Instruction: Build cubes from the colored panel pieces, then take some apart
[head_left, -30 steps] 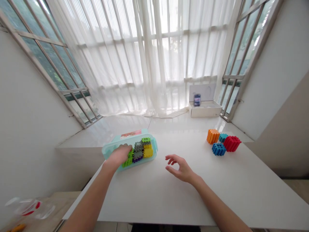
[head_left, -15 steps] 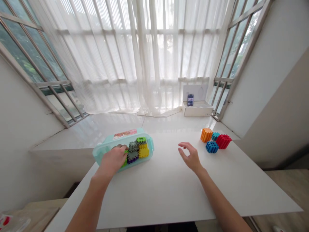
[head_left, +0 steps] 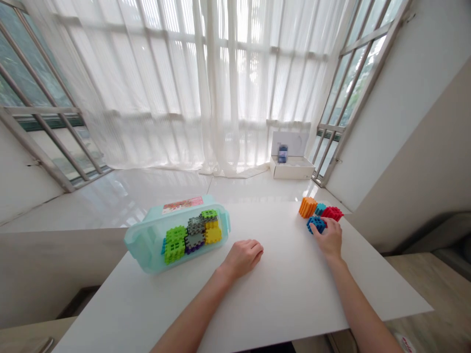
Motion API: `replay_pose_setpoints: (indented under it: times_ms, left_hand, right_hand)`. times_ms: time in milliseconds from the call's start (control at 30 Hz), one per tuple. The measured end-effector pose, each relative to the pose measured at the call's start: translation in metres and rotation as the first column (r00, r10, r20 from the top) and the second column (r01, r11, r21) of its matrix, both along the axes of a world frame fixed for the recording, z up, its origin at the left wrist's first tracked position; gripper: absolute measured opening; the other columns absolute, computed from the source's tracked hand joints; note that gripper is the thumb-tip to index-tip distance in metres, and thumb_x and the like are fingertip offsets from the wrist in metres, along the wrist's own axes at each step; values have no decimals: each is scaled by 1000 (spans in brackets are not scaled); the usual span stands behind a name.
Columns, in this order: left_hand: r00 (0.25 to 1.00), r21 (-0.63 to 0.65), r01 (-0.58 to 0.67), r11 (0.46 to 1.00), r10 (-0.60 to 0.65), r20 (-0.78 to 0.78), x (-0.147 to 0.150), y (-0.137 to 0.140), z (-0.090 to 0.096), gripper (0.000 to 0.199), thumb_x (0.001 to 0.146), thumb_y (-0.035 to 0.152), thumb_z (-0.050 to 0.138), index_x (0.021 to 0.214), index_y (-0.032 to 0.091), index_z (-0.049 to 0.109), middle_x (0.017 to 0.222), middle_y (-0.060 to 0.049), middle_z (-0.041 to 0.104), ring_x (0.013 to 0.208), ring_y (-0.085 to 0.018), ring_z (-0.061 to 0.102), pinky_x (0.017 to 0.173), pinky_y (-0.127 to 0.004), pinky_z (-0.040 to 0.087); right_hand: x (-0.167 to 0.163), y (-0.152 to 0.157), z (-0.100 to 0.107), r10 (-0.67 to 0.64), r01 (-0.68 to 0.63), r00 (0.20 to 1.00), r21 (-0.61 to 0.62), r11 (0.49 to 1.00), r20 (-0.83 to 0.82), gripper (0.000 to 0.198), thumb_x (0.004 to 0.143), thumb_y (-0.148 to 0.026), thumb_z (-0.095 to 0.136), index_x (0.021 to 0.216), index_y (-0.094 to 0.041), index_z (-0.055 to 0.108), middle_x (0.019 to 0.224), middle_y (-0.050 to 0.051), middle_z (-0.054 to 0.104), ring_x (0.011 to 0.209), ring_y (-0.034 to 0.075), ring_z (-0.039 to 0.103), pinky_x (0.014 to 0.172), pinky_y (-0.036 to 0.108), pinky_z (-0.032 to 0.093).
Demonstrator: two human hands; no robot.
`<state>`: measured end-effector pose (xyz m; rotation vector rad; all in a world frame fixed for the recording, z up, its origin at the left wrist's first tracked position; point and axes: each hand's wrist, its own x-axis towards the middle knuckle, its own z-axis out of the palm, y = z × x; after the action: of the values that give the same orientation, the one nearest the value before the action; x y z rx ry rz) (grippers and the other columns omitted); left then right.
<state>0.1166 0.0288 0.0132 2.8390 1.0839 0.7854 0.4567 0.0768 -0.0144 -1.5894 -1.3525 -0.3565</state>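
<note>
My right hand grips a stack of blue interlocking toy blocks, thumb at its front and fingers at its right side. A red stack stands close behind those fingers, with an orange stack and a teal stack alongside. Over the white table, my left hand has its fingers curled closed. No block shows in it; its palm is out of sight. To its left is a pale teal plastic bin holding green stacks, grey stacks and yellow blocks.
The white table meets a glossy window ledge along its far side. An open white box sits on the ledge before a sheer curtain. Barred windows flank the curtain on both sides.
My left hand has left the bin and moved right, closing above the table; green stacks now show in the bin. My right hand has moved right and closed on the blue stack.
</note>
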Motion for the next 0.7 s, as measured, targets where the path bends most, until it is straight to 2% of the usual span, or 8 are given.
replay_pose_setpoints:
  times_ms: [100,300,567,700]
  left_hand:
    - [998,-33,17,999,-15,57,-4,0,-13,13,94,21,47,89,20,60,89,-3,70,77,-15,65,69,-26,48]
    - [996,-47,-10,999,14,91,-5,0,-11,13,94,21,47,91,20,60,88,-3,69,77,-15,65,70,-26,48]
    - [996,-49,5,999,0,92,-5,-1,-9,15,94,21,46,90,20,61,87,-3,69,77,-15,65,69,-26,47]
    - [990,-67,-15,998,24,136,-7,-4,-4,15,94,21,46,89,20,61,90,-4,69,80,-16,65,73,-27,48]
  right_hand:
    - [-2,2,-9,2,-5,999,-64,998,-41,42,76,-52,64,102,-18,63,105,13,61,104,30,55,95,46,45]
    - [3,6,-12,17,-25,998,-116,993,-62,37,75,-47,65,100,-19,61,103,12,63,100,29,58,91,44,47]
    - [0,3,-9,34,-37,999,-87,996,-32,38,75,-48,62,100,-19,60,101,12,66,95,29,61,87,44,49]
    - [-13,-4,0,129,-129,991,-21,991,-18,37,76,-47,64,100,-19,60,104,12,66,94,29,63,88,45,51]
